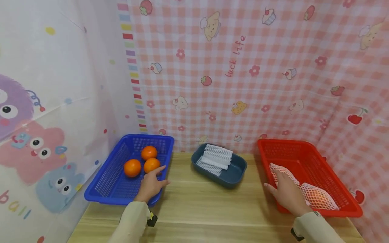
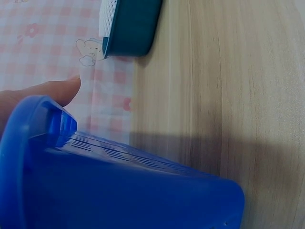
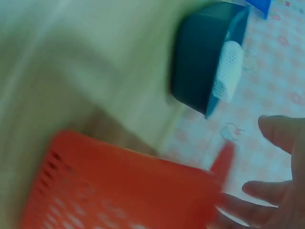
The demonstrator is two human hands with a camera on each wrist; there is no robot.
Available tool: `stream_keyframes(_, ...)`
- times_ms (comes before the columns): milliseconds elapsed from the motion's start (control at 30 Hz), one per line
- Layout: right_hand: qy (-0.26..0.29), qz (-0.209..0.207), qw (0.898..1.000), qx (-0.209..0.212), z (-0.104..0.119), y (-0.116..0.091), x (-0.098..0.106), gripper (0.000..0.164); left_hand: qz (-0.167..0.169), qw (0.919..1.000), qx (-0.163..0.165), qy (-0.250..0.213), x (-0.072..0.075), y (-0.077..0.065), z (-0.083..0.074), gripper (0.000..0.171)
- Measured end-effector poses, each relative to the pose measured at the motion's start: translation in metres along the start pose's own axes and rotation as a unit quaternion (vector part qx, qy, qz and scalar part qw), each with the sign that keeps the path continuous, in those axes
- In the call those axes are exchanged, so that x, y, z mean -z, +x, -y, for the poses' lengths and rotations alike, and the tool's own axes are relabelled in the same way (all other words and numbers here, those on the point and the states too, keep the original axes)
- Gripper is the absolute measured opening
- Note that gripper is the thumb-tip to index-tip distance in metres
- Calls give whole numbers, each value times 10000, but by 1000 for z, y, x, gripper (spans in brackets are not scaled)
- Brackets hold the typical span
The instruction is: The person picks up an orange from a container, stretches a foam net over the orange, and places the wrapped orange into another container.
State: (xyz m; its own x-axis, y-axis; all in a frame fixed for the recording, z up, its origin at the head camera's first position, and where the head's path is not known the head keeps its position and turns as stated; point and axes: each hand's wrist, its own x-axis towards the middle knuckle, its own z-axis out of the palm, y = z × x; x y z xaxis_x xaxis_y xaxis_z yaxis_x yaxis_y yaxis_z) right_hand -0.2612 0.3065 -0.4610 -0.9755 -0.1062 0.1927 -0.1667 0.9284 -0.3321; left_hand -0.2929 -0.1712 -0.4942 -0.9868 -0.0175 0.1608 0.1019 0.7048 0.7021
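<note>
The left hand (image 1: 151, 184), lower left of the frame, spreads thumb and forefinger with no visible grip, beside three oranges (image 1: 132, 168) in a blue basket (image 1: 110, 173). The right hand (image 1: 288, 194), lower right, has loosely extended fingers at a netted bundle (image 1: 285, 170) in a red basket (image 1: 328, 175); contact is unclear. Just right of that hand lies an orange fruit in white netting (image 1: 319, 196). Between the baskets, a dark teal dish (image 1: 232, 173) holds folded white nets (image 1: 216, 157) on a wooden table (image 1: 206, 209). Pink checked cloth (image 1: 237, 87) fills the background. The left wrist view shows only a thumb past the blue basket's wall; the right wrist view is blurred, its hand cut off.
</note>
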Motion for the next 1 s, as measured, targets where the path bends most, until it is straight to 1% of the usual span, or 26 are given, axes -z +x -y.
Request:
stream_keyframes(100, -136, -107, 9996, -204, -2, -9, -12, 72, -3, 10000, 20, 15, 0, 0, 1, 61)
stream_keyframes(233, -80, -124, 9992, -382, -3, -14, -21, 63, -42, 10000, -2, 45, 0, 0, 3, 61)
stream_keyframes(400, -100, -114, 9989, -450, -3, -16, -23, 54, -12, 10000, 18, 18, 0, 0, 1, 61)
stream_keyframes(633, -160, -196, 9989, -397, -5, -15, -26, 52, 79, 9999, 75, 26, 0, 2, -1, 62)
stream_keyframes(833, -170, -183, 9986, -459, -4, -15, -27, 50, 129, 9998, 115, -50, -2, 2, -1, 62)
stream_keyframes(933, -184, -172, 9986, -467, -4, -15, -26, 50, 177, 9997, 132, -75, 1, 1, -1, 63)
stream_keyframes(1000, -178, -185, 9987, -440, -5, -15, -27, 49, 165, 9998, 69, -7, 6, 2, -3, 62)
